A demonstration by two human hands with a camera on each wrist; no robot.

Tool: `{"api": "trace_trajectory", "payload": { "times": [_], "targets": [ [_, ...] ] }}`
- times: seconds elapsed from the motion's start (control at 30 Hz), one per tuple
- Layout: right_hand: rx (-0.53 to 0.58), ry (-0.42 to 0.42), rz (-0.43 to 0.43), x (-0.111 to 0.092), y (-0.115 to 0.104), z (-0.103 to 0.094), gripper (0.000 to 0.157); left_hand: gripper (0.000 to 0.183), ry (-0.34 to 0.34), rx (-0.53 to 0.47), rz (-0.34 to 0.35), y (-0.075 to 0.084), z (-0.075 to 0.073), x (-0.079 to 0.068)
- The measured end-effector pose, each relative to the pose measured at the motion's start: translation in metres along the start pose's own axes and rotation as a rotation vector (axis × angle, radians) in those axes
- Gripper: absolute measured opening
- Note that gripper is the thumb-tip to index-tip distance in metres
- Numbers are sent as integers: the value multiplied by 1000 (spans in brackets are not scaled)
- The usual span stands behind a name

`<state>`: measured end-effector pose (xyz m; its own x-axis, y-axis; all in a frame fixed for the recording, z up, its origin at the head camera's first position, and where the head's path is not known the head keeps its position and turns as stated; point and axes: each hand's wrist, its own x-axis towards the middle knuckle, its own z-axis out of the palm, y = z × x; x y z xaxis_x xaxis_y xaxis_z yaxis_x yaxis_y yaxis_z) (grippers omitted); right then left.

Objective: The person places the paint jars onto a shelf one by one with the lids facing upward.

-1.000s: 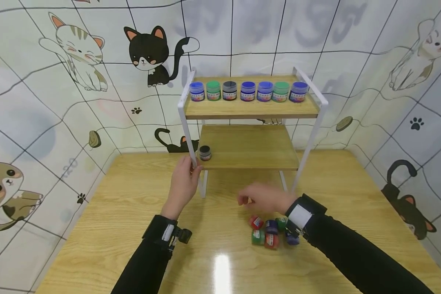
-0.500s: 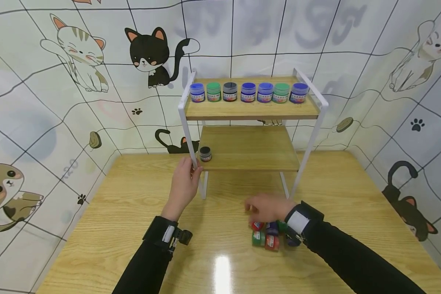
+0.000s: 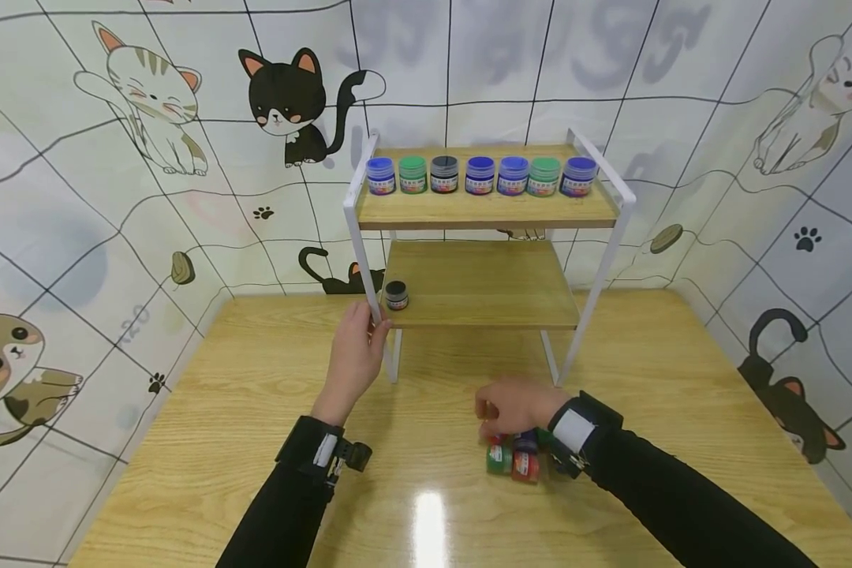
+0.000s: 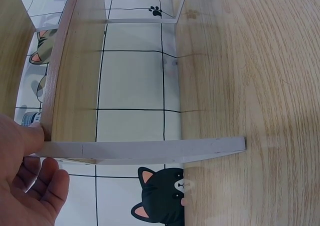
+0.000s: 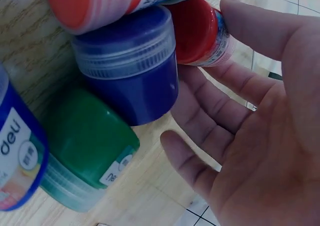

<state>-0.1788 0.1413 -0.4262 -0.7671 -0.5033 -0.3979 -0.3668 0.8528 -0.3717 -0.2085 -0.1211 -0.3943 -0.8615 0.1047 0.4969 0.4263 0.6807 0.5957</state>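
Note:
My left hand (image 3: 353, 355) grips the white metal leg (image 3: 364, 272) of a two-tier wooden shelf, thumb near the lower board's left front corner. In the right wrist view, my right hand (image 5: 260, 131) has its thumb and fingers around a small red paint jar (image 5: 197, 33) lying in a cluster on the table. Right beside the fingers are a blue paint jar (image 5: 130, 71) and a green paint jar (image 5: 92, 141). The head view shows another green jar (image 3: 498, 459) and another red jar (image 3: 525, 466) in front; the right hand and wrist partly cover the rest.
Several blue, green and black paint jars stand in a row on the upper board (image 3: 483, 211). A small black-lidded jar (image 3: 396, 296) stands at the left of the lower board (image 3: 483, 288). The wooden table (image 3: 255, 473) meets cat-patterned walls (image 3: 184, 260).
My right hand has moved slightly right and down toward me, onto the jar cluster, and its fingers have come to the red jar. The left hand stays on the shelf leg.

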Motion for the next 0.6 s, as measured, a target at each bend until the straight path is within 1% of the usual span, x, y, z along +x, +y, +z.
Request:
{"api": "trace_trajectory", "payload": {
  "times": [0.2, 0.37, 0.53, 0.6],
  "targets": [
    [22, -4, -9, 2, 1, 2, 18, 10, 12, 2, 18, -1, 1, 1],
    [56, -8, -26, 3, 1, 2, 15, 10, 14, -3, 18, -2, 2, 1],
    [83, -16, -42, 2, 2, 1, 20, 10, 11, -5, 14, -2, 2, 1],
    [96, -15, -50, 2, 2, 0, 20, 10, 12, -3, 17, -2, 2, 1]
  ]
}}
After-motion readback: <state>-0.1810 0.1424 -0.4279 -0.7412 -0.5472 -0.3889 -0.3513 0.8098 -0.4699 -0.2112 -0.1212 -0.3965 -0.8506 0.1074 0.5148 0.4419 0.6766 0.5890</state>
